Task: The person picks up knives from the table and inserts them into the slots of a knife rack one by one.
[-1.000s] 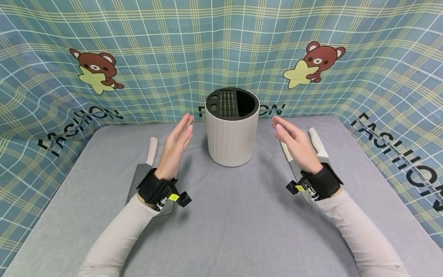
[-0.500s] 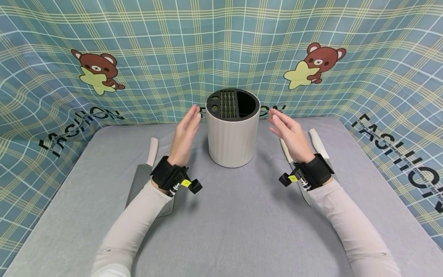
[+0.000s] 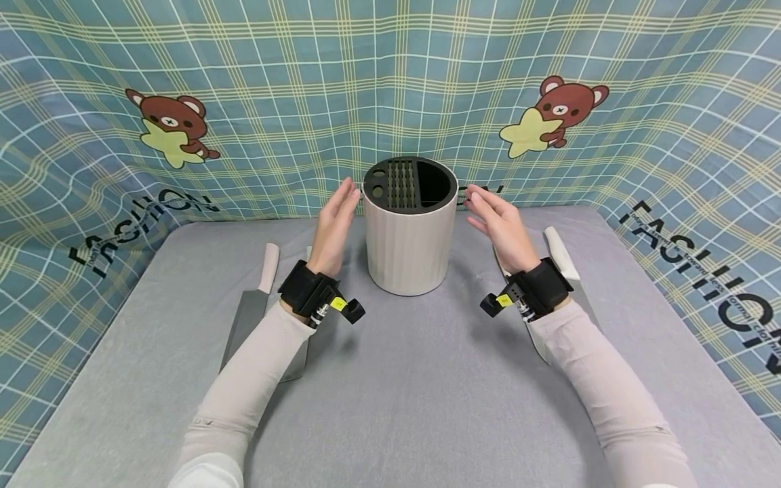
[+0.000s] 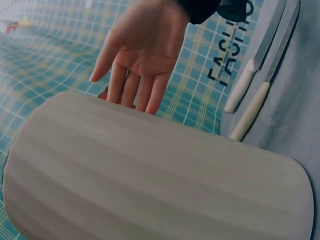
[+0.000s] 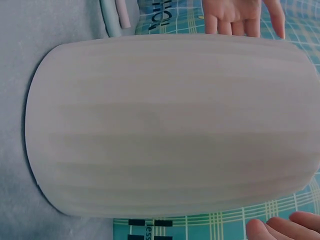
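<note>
At your 12 o'clock, the knife holder (image 3: 410,252) now has your left hand (image 3: 332,229) closer at its 9 and right hand (image 3: 502,229) at 3, both straight-fingered and empty, so looks pretty much framed.

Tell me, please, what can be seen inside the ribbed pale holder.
The holder has a black insert on top, with two round holes, narrow slots and a wide opening; nothing sticks out. What lies below is covered or too dark to tell.
</note>
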{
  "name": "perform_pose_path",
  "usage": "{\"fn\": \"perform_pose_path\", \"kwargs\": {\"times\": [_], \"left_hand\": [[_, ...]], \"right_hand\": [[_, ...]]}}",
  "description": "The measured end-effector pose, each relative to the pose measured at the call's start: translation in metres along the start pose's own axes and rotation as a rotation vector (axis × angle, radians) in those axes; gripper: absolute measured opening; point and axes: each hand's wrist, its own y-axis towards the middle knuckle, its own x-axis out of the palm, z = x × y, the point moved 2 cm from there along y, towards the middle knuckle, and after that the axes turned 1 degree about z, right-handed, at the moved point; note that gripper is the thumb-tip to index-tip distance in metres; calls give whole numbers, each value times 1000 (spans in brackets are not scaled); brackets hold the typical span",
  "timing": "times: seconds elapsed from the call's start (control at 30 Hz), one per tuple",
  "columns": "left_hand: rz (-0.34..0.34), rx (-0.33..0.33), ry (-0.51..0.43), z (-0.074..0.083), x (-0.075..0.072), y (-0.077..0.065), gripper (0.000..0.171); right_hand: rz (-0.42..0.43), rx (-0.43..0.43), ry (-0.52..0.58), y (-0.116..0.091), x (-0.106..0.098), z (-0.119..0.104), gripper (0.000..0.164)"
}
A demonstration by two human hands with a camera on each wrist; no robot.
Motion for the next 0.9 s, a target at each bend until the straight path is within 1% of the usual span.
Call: {"fn": "perform_pose_path", "kwargs": {"times": [0.03, 0.07, 0.1, 0.13, 0.2, 0.3, 0.37, 0.4, 0.53, 0.6, 0.63, 0.7, 0.77, 0.9], "left_hand": [[3, 1, -1, -1, 1, 2, 58], [5, 2, -4, -2, 1, 4, 58], [8, 2, -5, -3, 2, 5, 58], [9, 1, -3, -4, 3, 7, 58], [13, -3, -7, -5, 4, 10, 58], [21, -12, -2, -6, 6, 13, 57], [29, -15, 4, -7, 8, 16, 57], [32, -15, 9, -8, 9, 17, 56], [45, -14, 18, -10, 11, 21, 57], [47, -16, 17, -11, 12, 23, 57], [48, -19, 18, -11, 12, 24, 56], [48, -27, 18, -13, 13, 26, 56], [47, -36, 13, -14, 14, 27, 55], [48, -47, 10, -14, 15, 28, 54]], "right_hand": [[-1, -3, 6, 2, 1, 1, 50], [1, -15, 8, 7, -4, 10, 51], [8, -10, 19, 8, -1, 8, 51], [25, -16, -3, 11, -1, 11, 52], [53, -13, -40, 9, 12, -1, 54], [102, 7, -108, -1, 40, -29, 57], [119, -3, -126, -4, 50, -36, 57], [104, -20, -74, 2, 44, -27, 58], [117, -35, -62, 6, 49, -26, 56], [131, -23, -70, 9, 50, -26, 56], [160, -2, -127, 3, 61, -38, 55], [173, 17, -150, 5, 64, -40, 53], [180, 37, -161, 7, 66, -41, 52], [184, 48, -143, 10, 67, -39, 50]]}}
